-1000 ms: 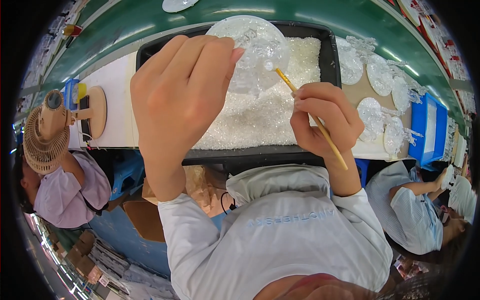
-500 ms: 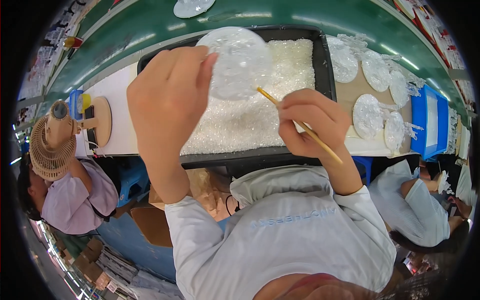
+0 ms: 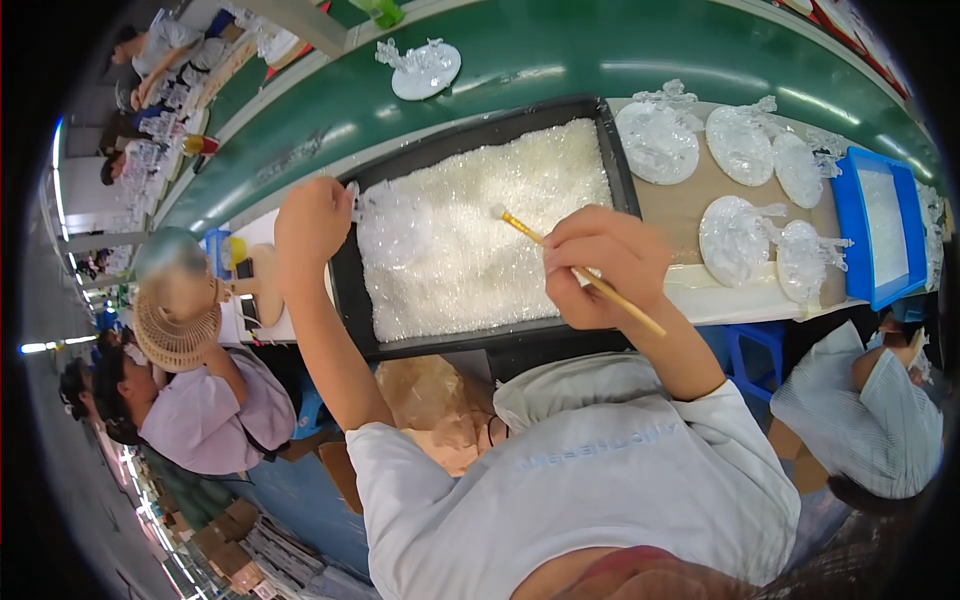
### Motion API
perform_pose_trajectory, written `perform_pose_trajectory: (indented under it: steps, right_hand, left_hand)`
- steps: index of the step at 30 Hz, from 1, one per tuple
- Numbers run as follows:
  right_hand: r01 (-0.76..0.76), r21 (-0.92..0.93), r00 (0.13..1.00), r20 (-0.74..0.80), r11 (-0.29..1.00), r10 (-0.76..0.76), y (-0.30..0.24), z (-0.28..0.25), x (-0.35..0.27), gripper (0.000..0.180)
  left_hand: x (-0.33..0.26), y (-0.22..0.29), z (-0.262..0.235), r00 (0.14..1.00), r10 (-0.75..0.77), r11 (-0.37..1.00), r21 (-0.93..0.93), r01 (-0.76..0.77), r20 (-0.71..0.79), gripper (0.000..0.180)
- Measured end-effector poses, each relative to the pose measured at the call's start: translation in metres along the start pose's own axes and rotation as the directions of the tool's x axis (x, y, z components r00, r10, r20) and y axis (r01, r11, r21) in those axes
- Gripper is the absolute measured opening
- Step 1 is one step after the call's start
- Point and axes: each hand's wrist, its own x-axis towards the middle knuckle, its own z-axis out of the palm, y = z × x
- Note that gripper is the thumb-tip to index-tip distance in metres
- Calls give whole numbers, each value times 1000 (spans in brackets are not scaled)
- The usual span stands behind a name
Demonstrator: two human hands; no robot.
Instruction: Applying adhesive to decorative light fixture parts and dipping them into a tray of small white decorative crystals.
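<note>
Head view: only one camera, looking down from above the person's shoulders, fisheye bend all round.
Left hand [image 3: 312, 220]: closed round the edge of a clear glassy disc piece [image 3: 392, 225], holding it out over the left end of the tray, fingers curled so I couldn't see the tips.
Right hand [image 3: 603, 268]: closed in a pen-style pinch on a thin wooden brush [image 3: 580, 274], the handle running down and right past the wrist.
Brush tip: whitish, pointed up-left, hovering over the middle of the tray; couldn't tell if it touched the granules.
Disc vs hands: it sat right at the left hand's fingers, well apart from the right hand, with the brush tip somewhere between the two.
Black tray [image 3: 616, 165]: long, shallow, filled with white sparkly granules [image 3: 490, 250], lying straight in front of the person across the bench.
Finished-looking discs [image 3: 735, 240]: a handful of similar clear round pieces lay on the tan board right of the tray, just beside it.
Blue tray [image 3: 850, 235]: further right, past those discs.
Green belt [image 3: 560, 55]: ran behind the black tray, with one more clear piece [image 3: 425, 68] on it.
Neighbours: a person in a pale purple top [image 3: 205, 415] sat on the left, and another person in light blue [image 3: 870, 410] on the right, both near but apart from these hands.
</note>
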Motion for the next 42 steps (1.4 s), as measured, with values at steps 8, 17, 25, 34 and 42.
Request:
perform_pose_trajectory:
  steps: [8, 17, 25, 34, 42]
  right_hand:
    - [25, 48, 1000, -17, 999, -24, 0, -4, -4, 15]
    - [-73, 10, 997, -29, 997, 73, -22, -50, -5, 22]
    - [-421, -202, 894, 70, 884, 442, -23, -70, -5, 18]
    - [-399, -246, 857, 242, 883, 454, -2, -57, 11, 9]
    - [26, -678, 722, 522, 735, 455, 43, -15, 6, 11]
  left_hand:
    - [176, 86, 6, 989, -123, 976, -168, 135, 78, 71]
    - [224, 60, 56, 998, -32, 955, -298, 13, -57, 28]
    - [37, 108, -63, 897, 350, 936, 67, -345, -269, 22]
    - [-37, 98, -35, 907, 418, 905, -113, -410, 54, 18]
    - [-18, 102, 2, 857, 515, 856, -74, -512, 22, 14]
